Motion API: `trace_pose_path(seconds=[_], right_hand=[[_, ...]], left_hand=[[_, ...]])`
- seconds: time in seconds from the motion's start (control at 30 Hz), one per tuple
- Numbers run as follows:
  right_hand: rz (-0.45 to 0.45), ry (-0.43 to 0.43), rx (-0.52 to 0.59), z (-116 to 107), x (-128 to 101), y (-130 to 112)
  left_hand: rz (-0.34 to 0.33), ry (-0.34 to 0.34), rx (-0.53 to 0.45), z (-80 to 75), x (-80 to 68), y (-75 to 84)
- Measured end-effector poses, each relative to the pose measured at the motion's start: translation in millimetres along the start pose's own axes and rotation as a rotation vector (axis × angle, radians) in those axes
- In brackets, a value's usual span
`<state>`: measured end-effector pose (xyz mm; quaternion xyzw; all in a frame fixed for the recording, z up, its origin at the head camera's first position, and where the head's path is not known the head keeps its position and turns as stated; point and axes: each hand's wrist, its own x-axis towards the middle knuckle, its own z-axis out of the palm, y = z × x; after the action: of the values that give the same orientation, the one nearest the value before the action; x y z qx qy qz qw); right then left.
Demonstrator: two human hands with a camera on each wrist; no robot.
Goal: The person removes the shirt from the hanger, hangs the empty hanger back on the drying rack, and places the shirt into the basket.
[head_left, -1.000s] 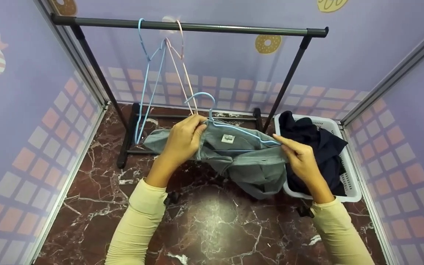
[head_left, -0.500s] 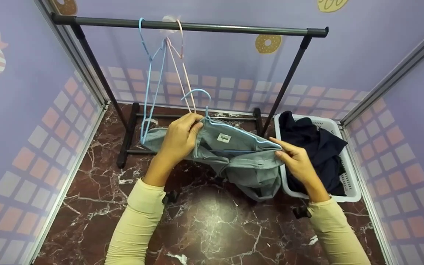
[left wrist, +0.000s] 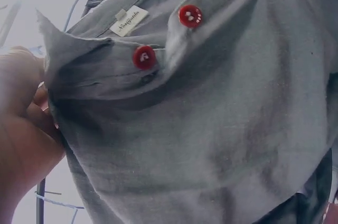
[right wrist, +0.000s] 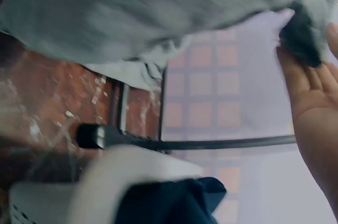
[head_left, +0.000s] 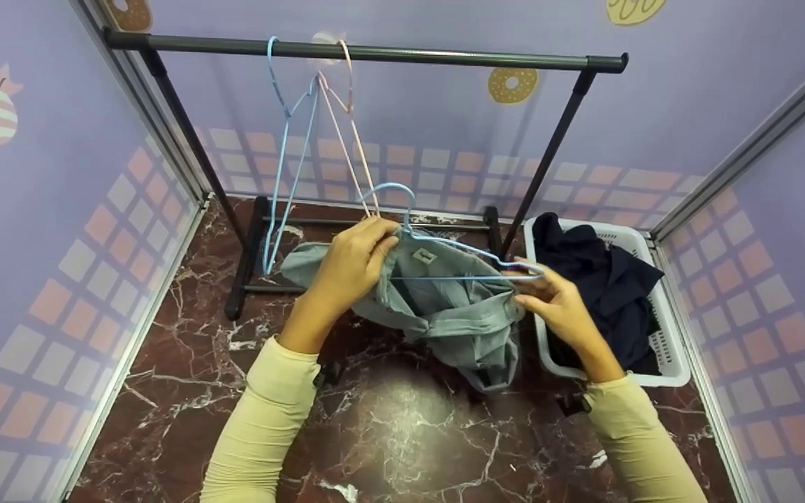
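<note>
A grey-green shirt (head_left: 469,321) hangs bunched between the two hands, with a blue hanger (head_left: 455,244) at its neck opening. My left hand (head_left: 355,262) pinches the cloth near the base of the hanger's hook. At the other side my right hand (head_left: 557,297) pinches the shirt's edge between thumb and fingers, overlapping the hanger's right end. That end sticks out beyond the cloth. In the left wrist view, a white label (left wrist: 129,21) and red buttons (left wrist: 144,57) show on the shirt. A fold of shirt (right wrist: 303,39) lies at the right fingertips in the right wrist view.
A black clothes rack (head_left: 444,56) stands ahead, with another blue hanger (head_left: 282,161) and a pink hanger (head_left: 357,147) on its bar. On the right, a white basket (head_left: 675,363) holds dark navy clothing (head_left: 605,286). Walls close in on the left, right and back.
The shirt's right edge has come down and inward, and the hanger's right end now pokes out past it. My right fingers have shifted below that end. The left hand keeps its hold.
</note>
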<state>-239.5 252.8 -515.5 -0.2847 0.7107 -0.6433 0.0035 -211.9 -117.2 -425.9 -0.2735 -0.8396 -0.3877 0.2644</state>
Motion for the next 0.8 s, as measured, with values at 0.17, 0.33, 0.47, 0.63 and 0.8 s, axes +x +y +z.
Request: trace_pose_path(seconds=[0.17, 0.33, 0.47, 0.63, 0.8], right_hand=[[-0.061, -0.023, -0.143, -7, 5, -19], [-0.174, -0.109, -0.608, -7, 16, -46], [-0.226, -0.214, -0.902, 0, 28, -65], [-0.179, -0.340, -0.993, 9, 39, -76], [-0.226, -0.314, -1.019, 9, 35, -76]], left_hand=[[0.008, -0.042, 0.025, 6.6, -0.2, 2.1], [0.025, -0.050, 0.019, 15.8, 2.6, 6.8], [0.029, -0.013, 0.003, 21.2, 4.8, 12.0], [0.026, 0.064, -0.046, 22.2, 6.4, 18.0], [0.036, 0.066, -0.072, 21.0, 8.8, 20.3]])
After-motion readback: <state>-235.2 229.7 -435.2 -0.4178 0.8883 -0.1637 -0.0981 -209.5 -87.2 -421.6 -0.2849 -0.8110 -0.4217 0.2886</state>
